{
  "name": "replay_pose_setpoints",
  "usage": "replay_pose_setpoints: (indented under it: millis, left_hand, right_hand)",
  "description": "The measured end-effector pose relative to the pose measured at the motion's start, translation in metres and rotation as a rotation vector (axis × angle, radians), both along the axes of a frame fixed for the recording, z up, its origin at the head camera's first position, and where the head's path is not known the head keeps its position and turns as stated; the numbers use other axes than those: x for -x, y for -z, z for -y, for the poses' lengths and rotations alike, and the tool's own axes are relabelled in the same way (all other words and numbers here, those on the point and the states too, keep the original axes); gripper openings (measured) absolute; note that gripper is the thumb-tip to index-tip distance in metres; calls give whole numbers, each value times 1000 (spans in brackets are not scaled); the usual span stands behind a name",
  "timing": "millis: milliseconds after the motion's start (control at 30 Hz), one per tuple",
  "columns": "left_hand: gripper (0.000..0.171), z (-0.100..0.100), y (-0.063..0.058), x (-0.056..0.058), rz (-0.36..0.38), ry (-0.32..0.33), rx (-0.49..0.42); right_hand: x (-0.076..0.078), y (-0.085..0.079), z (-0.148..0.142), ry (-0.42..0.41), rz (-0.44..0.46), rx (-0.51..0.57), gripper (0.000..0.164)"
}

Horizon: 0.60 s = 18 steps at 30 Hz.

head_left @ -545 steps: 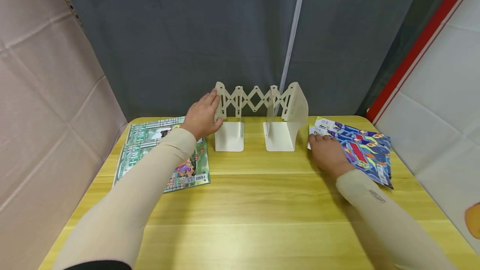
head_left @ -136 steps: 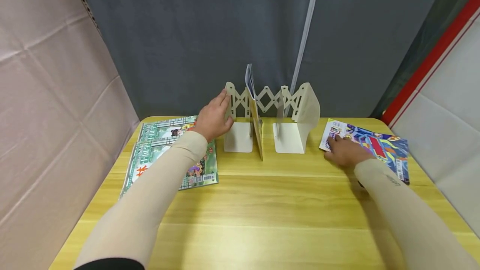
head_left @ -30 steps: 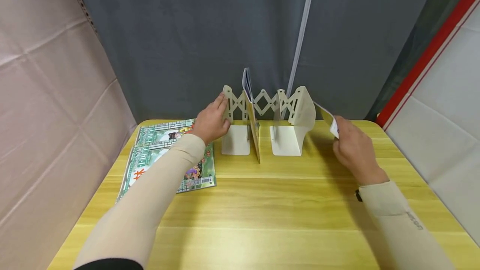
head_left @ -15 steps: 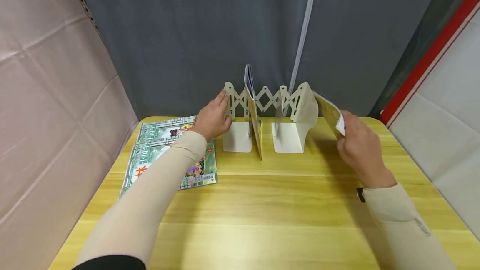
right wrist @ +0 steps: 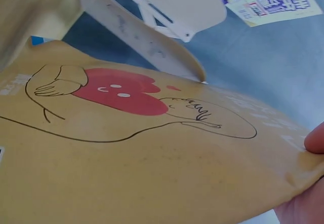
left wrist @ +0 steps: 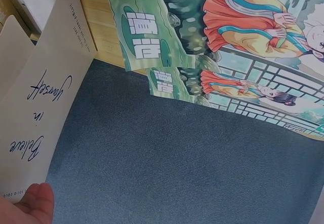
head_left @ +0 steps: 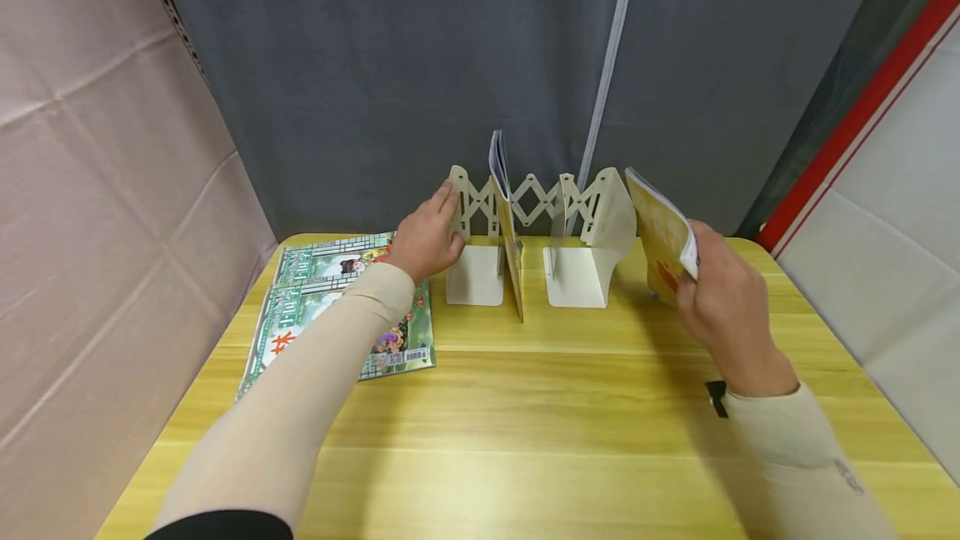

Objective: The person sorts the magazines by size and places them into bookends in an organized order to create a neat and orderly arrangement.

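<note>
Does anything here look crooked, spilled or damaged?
Nothing looks spilled or damaged. Slightly untidy: the standing magazine pokes forward past the bookend's base, and the green magazines overlap unevenly.

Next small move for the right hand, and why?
I'd raise the yellow-backed magazine above the bookend's right end panel. The right hand holds it just outside that panel, while inside there's a gap beside the standing magazine. The left hand touches the left end panel, likely steadying the bookend.
</note>
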<state>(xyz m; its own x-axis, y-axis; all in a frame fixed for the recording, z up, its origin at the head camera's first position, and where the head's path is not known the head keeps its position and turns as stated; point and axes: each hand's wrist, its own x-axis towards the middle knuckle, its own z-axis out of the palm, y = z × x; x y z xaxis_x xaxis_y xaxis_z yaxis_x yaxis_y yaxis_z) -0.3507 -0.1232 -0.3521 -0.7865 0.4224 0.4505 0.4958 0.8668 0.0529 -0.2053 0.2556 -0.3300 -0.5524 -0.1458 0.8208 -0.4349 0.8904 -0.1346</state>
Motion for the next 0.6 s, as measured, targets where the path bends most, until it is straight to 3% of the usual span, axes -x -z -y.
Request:
replay_pose_setpoints:
  millis: [267, 600]
  left_hand:
    - [64, 1, -1, 0, -5, 7, 3]
    - [63, 1, -1, -1, -16, 16, 8]
  right_hand:
    - [-8, -8, 9, -32, -90, 53, 49]
    - [-24, -20, 16, -36, -51, 44, 46]
